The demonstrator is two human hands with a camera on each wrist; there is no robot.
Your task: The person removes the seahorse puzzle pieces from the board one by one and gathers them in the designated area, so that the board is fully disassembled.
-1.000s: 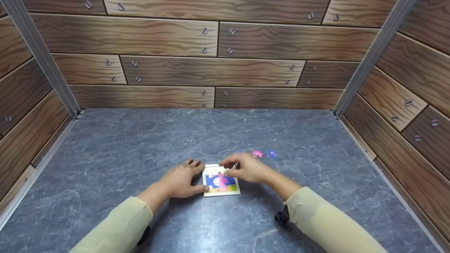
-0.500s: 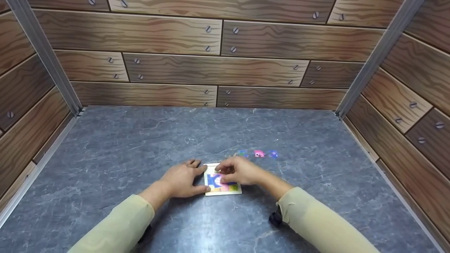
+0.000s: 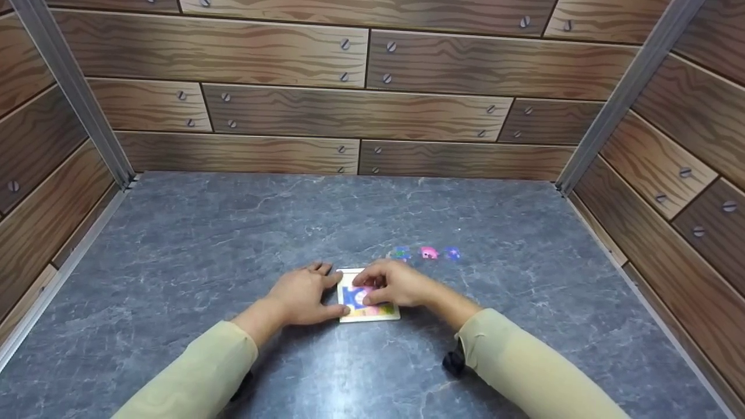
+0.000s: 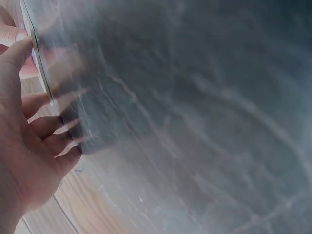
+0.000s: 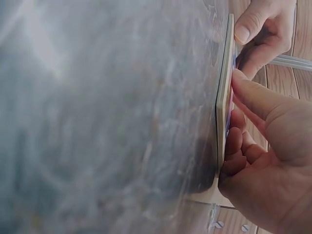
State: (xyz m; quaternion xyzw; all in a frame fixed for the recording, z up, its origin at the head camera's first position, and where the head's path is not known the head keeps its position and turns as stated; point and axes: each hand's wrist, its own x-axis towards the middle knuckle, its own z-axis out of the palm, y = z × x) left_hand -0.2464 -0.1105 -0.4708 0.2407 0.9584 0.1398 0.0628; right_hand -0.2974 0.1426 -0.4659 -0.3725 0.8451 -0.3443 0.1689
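A small jigsaw puzzle in a pale frame (image 3: pixel 370 318) lies on the table, with blue, pink, yellow and green pieces in it. My left hand (image 3: pixel 300 295) steadies the frame's left side, thumb on the lower left corner and index finger at the upper left. Over the puzzle's right half, my right hand (image 3: pixel 401 284) has its thumb and curled fingers on a pink puzzle piece (image 3: pixel 357 293), partly hidden by the fingers. From the side, in the right wrist view, the right thumb (image 5: pixel 248 90) and fingertips rest at the puzzle's face.
Behind the right hand lie three loose pieces in a row: a blue-green one (image 3: pixel 401 252), a pink one (image 3: pixel 429 252) and a blue one (image 3: pixel 453 253). Wood-patterned walls (image 3: pixel 279 105) enclose the grey marbled table (image 3: pixel 233 221) at the back and sides.
My right hand has shifted left and slightly down over the puzzle, baring the blue-green loose piece behind it. The left hand stays on the frame. The head view has tilted slightly.
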